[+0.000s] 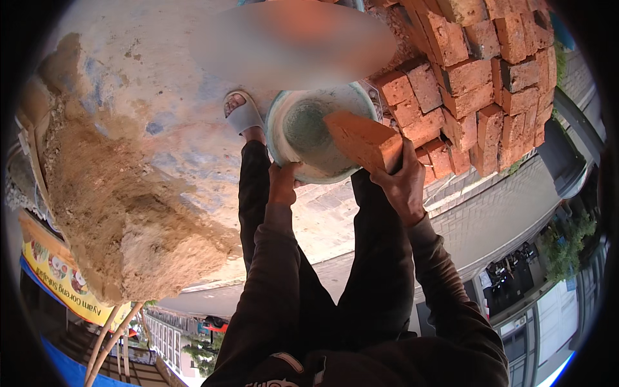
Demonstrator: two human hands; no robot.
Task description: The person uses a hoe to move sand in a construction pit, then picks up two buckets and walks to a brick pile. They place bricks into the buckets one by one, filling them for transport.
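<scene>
My right hand [404, 184] grips the near end of a red clay brick [365, 138], which is held tilted over the right side of a round tub [274, 130]. The tub is greenish, with pale residue on its inner wall, and looks empty. My left hand [284, 183] holds the tub's near rim, thumb over the edge and fingers partly hidden beneath it. Just right of the tub rises a stack of red bricks [466, 77].
A large heap of sand [130, 217] lies on the left, on stained concrete ground [184, 111]. My sandalled foot [242, 113] stands beside the tub. Part of another blue-green container shows at the top edge, behind a blurred patch. A paved road runs behind me.
</scene>
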